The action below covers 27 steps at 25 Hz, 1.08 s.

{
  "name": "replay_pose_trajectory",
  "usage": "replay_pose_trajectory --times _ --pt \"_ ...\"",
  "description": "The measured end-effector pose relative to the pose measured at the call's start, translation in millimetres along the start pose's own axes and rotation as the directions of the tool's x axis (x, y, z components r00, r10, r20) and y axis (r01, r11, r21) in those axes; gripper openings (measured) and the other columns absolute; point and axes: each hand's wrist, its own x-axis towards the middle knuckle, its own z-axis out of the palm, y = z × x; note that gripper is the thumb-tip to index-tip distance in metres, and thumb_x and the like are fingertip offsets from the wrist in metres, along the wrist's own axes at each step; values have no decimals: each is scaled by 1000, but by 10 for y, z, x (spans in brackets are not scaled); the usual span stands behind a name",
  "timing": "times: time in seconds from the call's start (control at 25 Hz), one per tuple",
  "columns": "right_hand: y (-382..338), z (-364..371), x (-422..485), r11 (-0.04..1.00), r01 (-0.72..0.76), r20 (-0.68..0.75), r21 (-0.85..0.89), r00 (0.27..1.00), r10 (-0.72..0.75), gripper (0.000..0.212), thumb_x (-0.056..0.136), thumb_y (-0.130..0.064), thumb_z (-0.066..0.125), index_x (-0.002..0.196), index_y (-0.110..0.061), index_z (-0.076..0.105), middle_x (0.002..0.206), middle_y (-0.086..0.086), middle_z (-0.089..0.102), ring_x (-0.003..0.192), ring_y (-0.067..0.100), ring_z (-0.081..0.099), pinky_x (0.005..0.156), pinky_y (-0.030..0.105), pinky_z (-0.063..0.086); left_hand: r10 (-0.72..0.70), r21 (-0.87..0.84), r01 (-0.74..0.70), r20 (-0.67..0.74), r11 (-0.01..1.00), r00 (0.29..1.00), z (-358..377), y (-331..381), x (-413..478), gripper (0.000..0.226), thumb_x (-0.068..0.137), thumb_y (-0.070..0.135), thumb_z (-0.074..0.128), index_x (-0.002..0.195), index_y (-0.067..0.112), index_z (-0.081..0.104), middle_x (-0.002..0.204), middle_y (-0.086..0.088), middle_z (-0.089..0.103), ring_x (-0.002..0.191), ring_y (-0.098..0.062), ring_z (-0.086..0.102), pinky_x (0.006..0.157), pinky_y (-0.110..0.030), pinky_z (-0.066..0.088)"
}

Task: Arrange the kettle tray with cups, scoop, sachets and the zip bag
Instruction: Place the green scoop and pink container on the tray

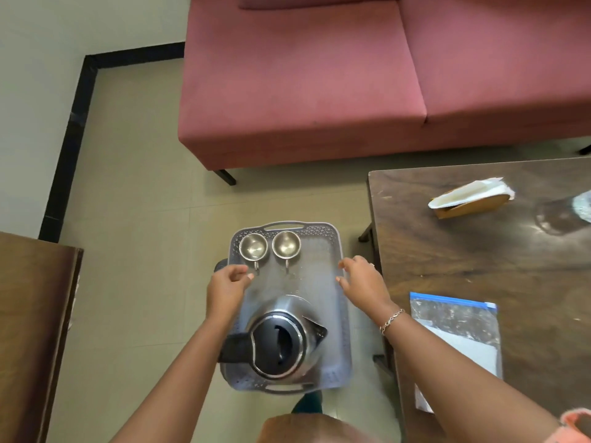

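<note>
A grey perforated tray (319, 230) sits low over the floor between two tables. On its near half stands a steel kettle (281, 340) with a black lid and handle. Two steel cups (253, 246) (286, 244) stand side by side at its far end, handles toward me. My left hand (228, 289) is over the tray's left rim, fingers curled and apart beside the left cup's handle. My right hand (361, 282) is at the right rim, fingers spread and holding nothing. A blue-topped zip bag (454, 330) and white sachets in a brown holder (470, 196) lie on the dark table (479, 251).
A pink sofa (303, 91) fills the far side. A wooden surface (32, 314) is at the left. A clear glass object (583, 206) shows at the right edge of the dark table. Beige floor tiles surround the tray.
</note>
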Motion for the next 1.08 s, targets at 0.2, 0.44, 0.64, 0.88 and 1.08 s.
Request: replay_pose_trajectory --times 0.2,0.44,0.64,0.88,1.08 --pt "743 -437 -553 986 131 -85 -99 987 -139 21 86 -12 52 106 -6 58 104 15 55 93 37 54 76 39 44 411 253 -358 -201 899 889 340 420 -830 17 85 7 60 101 6 65 101 -7 66 95 -21 59 84 -31 44" --pt "1909 -1083 -1180 975 175 -98 -135 977 -189 24 88 -16 50 111 -12 57 110 8 53 100 30 53 81 36 42 668 411 -553 -218 724 712 1313 526 -1873 14 82 -2 60 94 2 65 95 -13 65 93 -31 58 82 -32 42" --pt "2885 -1771 -1478 968 168 -167 -185 966 -199 22 86 -19 55 104 -8 58 105 10 55 94 33 54 77 37 44 509 542 -452 51 708 859 2132 440 -2489 18 86 16 58 100 6 63 104 -10 58 101 -28 55 84 -35 43" --pt "3640 -2164 -1684 982 101 -226 -157 965 -136 20 86 -18 57 104 -12 60 104 9 57 92 30 55 74 34 43 381 726 -511 358 460 852 2766 698 -2971 32 91 32 50 117 13 53 122 -6 49 113 -24 48 90 -34 42" --pt "4268 -2322 -1935 987 74 -229 -145 968 -106 20 85 -17 60 105 -12 62 103 8 58 93 29 57 77 35 44 438 707 -534 342 463 832 3287 652 -3342 30 91 31 49 117 14 53 120 -2 50 106 -22 53 81 -30 41"
